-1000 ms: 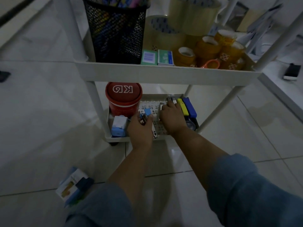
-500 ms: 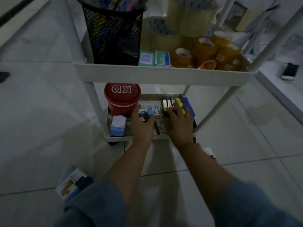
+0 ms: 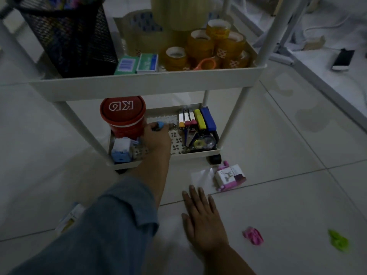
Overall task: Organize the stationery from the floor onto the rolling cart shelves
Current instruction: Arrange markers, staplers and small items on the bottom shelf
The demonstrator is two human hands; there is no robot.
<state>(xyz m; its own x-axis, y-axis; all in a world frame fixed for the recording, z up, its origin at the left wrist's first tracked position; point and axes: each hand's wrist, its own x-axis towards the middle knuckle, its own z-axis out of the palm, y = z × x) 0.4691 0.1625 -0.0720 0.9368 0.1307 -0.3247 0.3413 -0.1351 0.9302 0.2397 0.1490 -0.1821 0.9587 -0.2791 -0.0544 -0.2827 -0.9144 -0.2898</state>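
The right hand [image 3: 202,221] is nearest, stretched out palm down with its fingers straight and a little spread, holding nothing. It lies low over the floor [image 3: 288,195]; whether it presses the tile I cannot tell. To its right on the floor lie a small pink thing [image 3: 253,236] and, further out, a green one [image 3: 338,242]. Just past its fingertips is a pink and white box [image 3: 230,176], apart from the hand.

The left arm, in a blue sleeve, reaches forward into the cart's bottom shelf [image 3: 190,154]. The left hand [image 3: 156,136] is there with its fingers curled, pinching a small blue thing [image 3: 159,124] just beside the red tub [image 3: 123,114]. The two hands are well apart.

On the same shelf a row of staplers [image 3: 199,119] lies at the right, and a blue and white block [image 3: 121,149] sits in the near left corner.

Above, the upper shelf [image 3: 149,84] carries a black mesh cup [image 3: 69,36], two small boxes [image 3: 139,63] and stacked tape rolls [image 3: 200,46].
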